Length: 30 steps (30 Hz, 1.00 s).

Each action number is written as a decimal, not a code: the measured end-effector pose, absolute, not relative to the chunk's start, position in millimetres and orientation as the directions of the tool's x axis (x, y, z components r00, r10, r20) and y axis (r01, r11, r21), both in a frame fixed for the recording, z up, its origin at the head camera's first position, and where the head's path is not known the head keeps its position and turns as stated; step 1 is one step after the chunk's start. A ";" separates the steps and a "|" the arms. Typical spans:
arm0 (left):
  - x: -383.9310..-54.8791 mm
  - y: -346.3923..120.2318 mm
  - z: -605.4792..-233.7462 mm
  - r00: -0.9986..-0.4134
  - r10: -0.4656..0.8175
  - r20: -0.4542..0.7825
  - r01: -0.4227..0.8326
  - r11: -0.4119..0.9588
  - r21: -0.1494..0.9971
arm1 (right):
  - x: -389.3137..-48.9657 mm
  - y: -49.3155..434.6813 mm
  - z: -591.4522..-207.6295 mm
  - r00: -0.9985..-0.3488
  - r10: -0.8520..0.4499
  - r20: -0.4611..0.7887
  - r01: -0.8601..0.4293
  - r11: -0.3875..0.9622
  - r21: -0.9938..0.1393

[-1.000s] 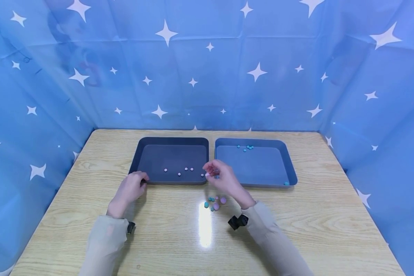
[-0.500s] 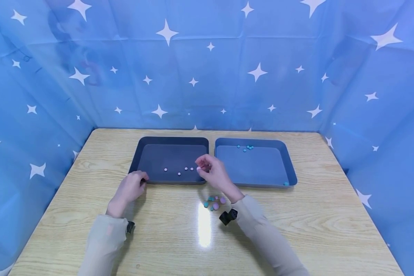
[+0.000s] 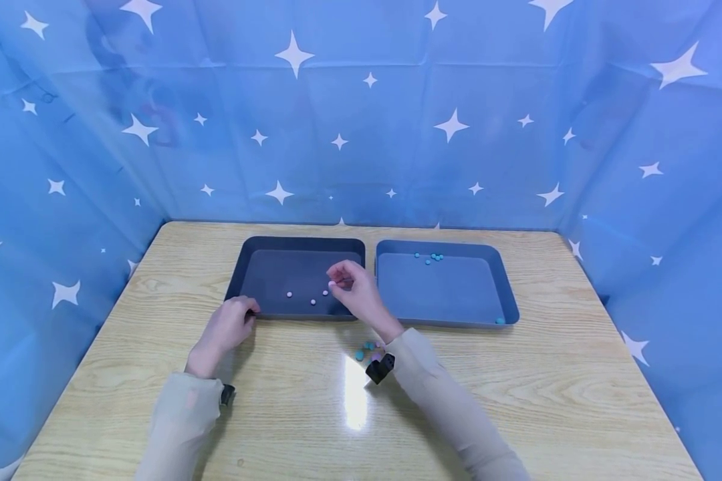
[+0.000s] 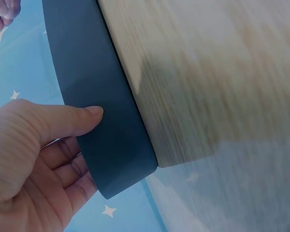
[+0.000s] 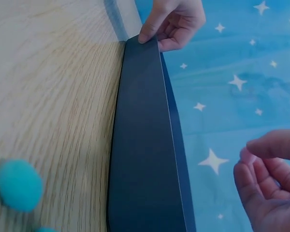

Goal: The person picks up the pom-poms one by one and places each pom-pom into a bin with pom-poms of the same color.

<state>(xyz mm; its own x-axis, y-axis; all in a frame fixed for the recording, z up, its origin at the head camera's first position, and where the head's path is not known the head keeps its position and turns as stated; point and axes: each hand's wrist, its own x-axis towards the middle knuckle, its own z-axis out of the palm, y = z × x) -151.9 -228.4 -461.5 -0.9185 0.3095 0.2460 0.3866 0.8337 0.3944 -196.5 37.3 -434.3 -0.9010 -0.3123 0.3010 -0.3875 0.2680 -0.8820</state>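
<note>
My left hand (image 3: 228, 327) grips the front left corner of the dark tray (image 3: 301, 244), its thumb on the outer wall and its fingers behind the rim in the left wrist view. Over the right part of that tray is my right hand (image 3: 357, 294), pinching a small pink ball (image 5: 247, 155) between thumb and fingertip. Several small pale pink balls (image 3: 289, 294) lie on the dark tray's floor, some hidden behind the right hand. In front of the trays, a small cluster with teal balls (image 3: 359, 355) sits on the table, partly covered by the right wrist's camera.
To the right stands a blue-grey tray (image 3: 445, 287) with several small teal balls (image 3: 428, 262) near its back and a larger teal one (image 3: 500, 321) at its front right corner. Behind the wooden table (image 3: 265, 401) hangs a blue curtain (image 3: 397, 160) with white stars.
My right hand has moved left, from the gap between the trays to over the dark tray, carrying the pink ball. My left hand has stayed at the tray's corner.
</note>
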 end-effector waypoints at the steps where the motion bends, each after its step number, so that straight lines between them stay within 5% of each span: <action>1: -151.9 -228.6 -461.4 -0.918 0.310 0.247 0.387 0.833 0.394 | -197.9 35.6 -434.6 -0.902 -0.309 0.301 -0.387 0.269 -0.882; 30: -152.1 -230.1 -462.3 -0.918 0.303 0.257 0.386 0.833 0.397 | -232.4 -0.4 -422.3 -0.964 -0.198 0.179 -0.229 0.269 -0.935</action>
